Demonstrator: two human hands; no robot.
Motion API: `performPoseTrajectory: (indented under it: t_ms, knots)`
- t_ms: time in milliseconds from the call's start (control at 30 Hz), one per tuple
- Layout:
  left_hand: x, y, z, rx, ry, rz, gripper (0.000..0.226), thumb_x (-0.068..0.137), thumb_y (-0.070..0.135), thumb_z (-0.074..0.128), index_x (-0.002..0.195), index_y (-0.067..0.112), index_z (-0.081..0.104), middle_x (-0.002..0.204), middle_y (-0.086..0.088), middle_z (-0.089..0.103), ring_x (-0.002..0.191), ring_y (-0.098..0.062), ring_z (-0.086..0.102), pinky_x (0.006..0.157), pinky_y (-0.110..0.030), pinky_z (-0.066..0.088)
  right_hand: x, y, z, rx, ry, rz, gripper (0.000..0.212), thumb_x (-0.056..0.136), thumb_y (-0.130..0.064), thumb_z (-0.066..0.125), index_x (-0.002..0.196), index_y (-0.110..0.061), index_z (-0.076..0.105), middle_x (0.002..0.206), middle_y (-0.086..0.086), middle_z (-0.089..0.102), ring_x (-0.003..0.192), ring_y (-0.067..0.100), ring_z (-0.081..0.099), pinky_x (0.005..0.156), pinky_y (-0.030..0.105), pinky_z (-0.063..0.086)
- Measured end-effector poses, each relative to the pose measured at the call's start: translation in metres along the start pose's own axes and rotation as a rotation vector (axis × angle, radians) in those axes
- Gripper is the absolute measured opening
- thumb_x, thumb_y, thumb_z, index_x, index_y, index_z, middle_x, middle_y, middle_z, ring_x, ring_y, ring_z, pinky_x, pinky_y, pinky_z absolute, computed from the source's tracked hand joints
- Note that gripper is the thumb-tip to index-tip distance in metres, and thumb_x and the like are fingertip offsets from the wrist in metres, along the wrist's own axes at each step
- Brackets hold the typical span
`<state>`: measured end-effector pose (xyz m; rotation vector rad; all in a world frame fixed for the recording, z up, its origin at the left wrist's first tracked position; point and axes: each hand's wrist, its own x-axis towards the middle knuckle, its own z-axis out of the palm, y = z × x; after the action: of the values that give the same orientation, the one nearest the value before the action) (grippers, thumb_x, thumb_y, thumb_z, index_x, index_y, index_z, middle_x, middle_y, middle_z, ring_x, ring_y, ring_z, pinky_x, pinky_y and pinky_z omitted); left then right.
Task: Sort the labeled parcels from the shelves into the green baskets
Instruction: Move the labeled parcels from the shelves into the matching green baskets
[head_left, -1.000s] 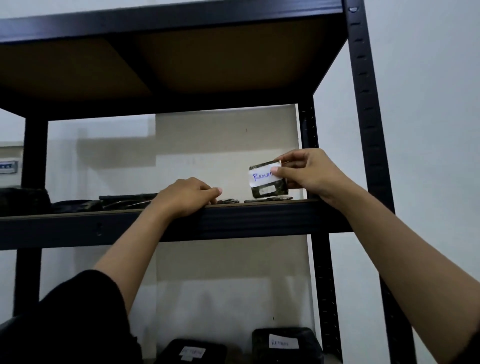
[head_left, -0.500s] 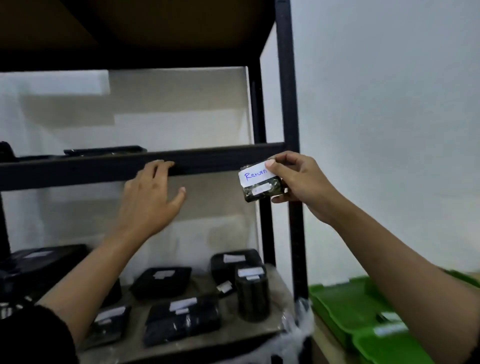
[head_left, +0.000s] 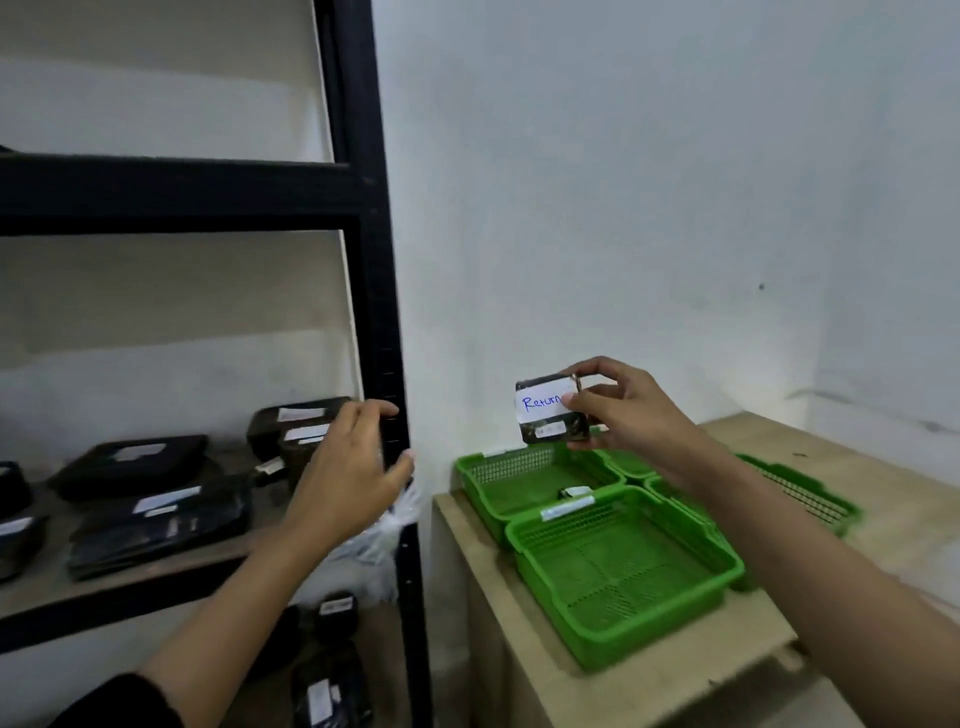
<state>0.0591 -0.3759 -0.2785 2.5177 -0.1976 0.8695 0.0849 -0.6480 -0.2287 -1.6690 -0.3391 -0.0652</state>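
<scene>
- Right hand (head_left: 631, 410): pinches a small dark parcel (head_left: 551, 410) between thumb and fingertips, held in the air above the far end of the green baskets; its white label (head_left: 540, 404) reads "Return" and faces the camera.
- Left hand (head_left: 353, 465): fingers curl loosely beside the black shelf upright (head_left: 382, 322); whether they grip the post or only touch it cannot be told.
- Baskets: the far-left basket (head_left: 524, 475) holds one small item near its front wall; the near basket (head_left: 623, 566) is empty and carries a white tag (head_left: 567, 507) on its back rim; more green baskets (head_left: 800, 491) lie behind the right forearm, partly hidden.
- Remaining stock: dark labelled parcels (head_left: 156, 499) lie on the middle shelf, and others (head_left: 332, 670) sit lower down.
- Risk, wrong bin: the basket tags are too small to read here, so the parcel could land in a basket that does not match "Return".
- Risk, slip: the grip is a fingertip pinch at one end of a glossy wrap; a quick swing could let it drop onto the wooden table (head_left: 649, 691) or between rims.
- Edges and room: basket rims touch one another, leaving no gap between them; open air lies above all the baskets, and the wall stands well behind.
</scene>
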Motion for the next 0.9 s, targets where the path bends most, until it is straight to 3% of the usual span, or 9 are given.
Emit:
performPoseTrajectory:
  t_ms: [200, 333, 467, 600, 767, 833, 900]
  knots:
    - [0.023, 0.042, 0.094, -0.048, -0.151, -0.051, 0.050, 0.087, 0.032, 0.060, 0.130, 0.017, 0.040, 0.132, -0.002, 0.042, 0.118, -0.019, 0.049, 0.097, -0.033, 0.042, 0.010, 0.059, -0.094, -0.099, 0.007, 0.060, 0.016, 0.088, -0.004, 0.062, 0.096, -0.018, 0.062, 0.096, 0.021, 0.068, 0.082, 0.029, 0.068, 0.075, 0.043, 0.059]
    - [0.041, 0.064, 0.151, -0.065, -0.217, -0.117, 0.049, 0.086, 0.032, 0.060, 0.129, 0.017, 0.041, 0.131, -0.004, 0.043, 0.114, -0.021, 0.053, 0.092, -0.033, 0.043, 0.023, 0.089, -0.155, -0.252, 0.019, 0.068, 0.020, 0.086, -0.009, 0.066, 0.101, -0.022, 0.062, 0.095, 0.014, 0.072, 0.083, 0.025, 0.069, 0.083, 0.045, 0.053]
    - [0.050, 0.076, 0.207, -0.084, -0.243, -0.183, 0.046, 0.086, 0.032, 0.061, 0.126, 0.017, 0.043, 0.127, -0.006, 0.047, 0.113, -0.022, 0.052, 0.091, -0.033, 0.043, 0.049, 0.109, -0.202, -0.339, -0.024, 0.085, 0.029, 0.085, -0.016, 0.067, 0.113, -0.021, 0.060, 0.084, 0.001, 0.072, 0.072, 0.007, 0.067, 0.071, 0.027, 0.046]
    - [0.052, 0.069, 0.254, -0.082, -0.317, -0.270, 0.047, 0.085, 0.032, 0.062, 0.124, 0.017, 0.043, 0.123, -0.008, 0.049, 0.111, -0.023, 0.050, 0.093, -0.035, 0.042, 0.082, 0.139, -0.219, -0.335, -0.046, 0.119, 0.030, 0.085, -0.017, 0.067, 0.114, -0.022, 0.059, 0.086, 0.005, 0.071, 0.082, 0.015, 0.068, 0.074, 0.028, 0.049]
    - [0.067, 0.041, 0.305, -0.065, -0.368, -0.351, 0.047, 0.085, 0.029, 0.064, 0.124, 0.012, 0.044, 0.124, -0.009, 0.051, 0.105, -0.021, 0.052, 0.091, -0.033, 0.044, 0.137, 0.188, -0.222, -0.337, -0.095, 0.142, 0.025, 0.082, -0.014, 0.068, 0.095, -0.033, 0.060, 0.086, 0.011, 0.073, 0.086, 0.023, 0.070, 0.088, 0.042, 0.054]
    - [0.079, 0.024, 0.324, -0.051, -0.385, -0.384, 0.048, 0.085, 0.029, 0.064, 0.125, 0.012, 0.044, 0.125, -0.009, 0.050, 0.106, -0.021, 0.052, 0.091, -0.033, 0.045, 0.164, 0.206, -0.221, -0.347, -0.105, 0.147, 0.025, 0.082, -0.014, 0.068, 0.097, -0.032, 0.060, 0.084, 0.008, 0.073, 0.084, 0.020, 0.071, 0.085, 0.038, 0.054]
    - [0.093, 0.002, 0.346, -0.040, -0.398, -0.419, 0.048, 0.085, 0.030, 0.064, 0.125, 0.012, 0.044, 0.127, -0.010, 0.050, 0.108, -0.023, 0.053, 0.093, -0.035, 0.046, 0.193, 0.224, -0.222, -0.346, -0.115, 0.171, 0.028, 0.082, -0.014, 0.068, 0.107, -0.024, 0.061, 0.082, 0.004, 0.073, 0.081, 0.015, 0.070, 0.073, 0.027, 0.052]
